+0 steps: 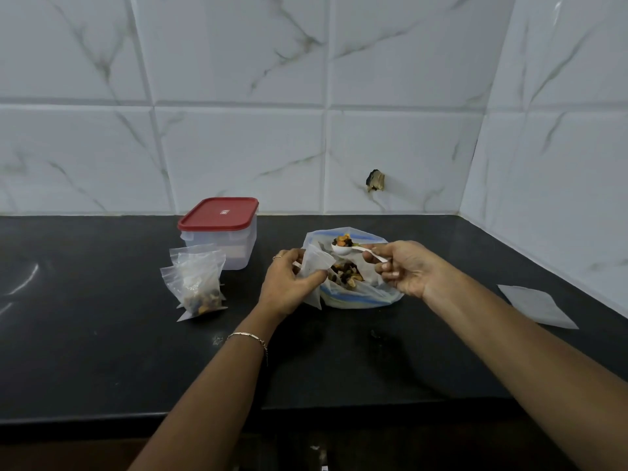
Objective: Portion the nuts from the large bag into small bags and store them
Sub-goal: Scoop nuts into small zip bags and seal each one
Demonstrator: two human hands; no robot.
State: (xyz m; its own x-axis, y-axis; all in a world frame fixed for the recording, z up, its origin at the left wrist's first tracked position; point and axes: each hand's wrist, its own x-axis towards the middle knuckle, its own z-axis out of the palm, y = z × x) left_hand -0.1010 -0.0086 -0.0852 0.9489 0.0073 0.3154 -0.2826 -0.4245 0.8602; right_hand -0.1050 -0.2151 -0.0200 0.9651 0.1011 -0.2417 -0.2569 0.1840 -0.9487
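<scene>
white plastic spoon (353,249), heaped with nuts, pinched in right hand (404,270); left hand (289,283) grip pinching small bag (314,266) mouth: hold it wide, tip slowly over large bag (360,294).

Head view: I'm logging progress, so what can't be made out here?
- How many filled small bags: they overlap in a pile.
- What the container holds: red lid and cloudy walls hide it.
- Nuts left in the large bag: both hands and folded plastic cover much of it.
- Small bag in the left hand: contents unclear behind fingers.
</scene>
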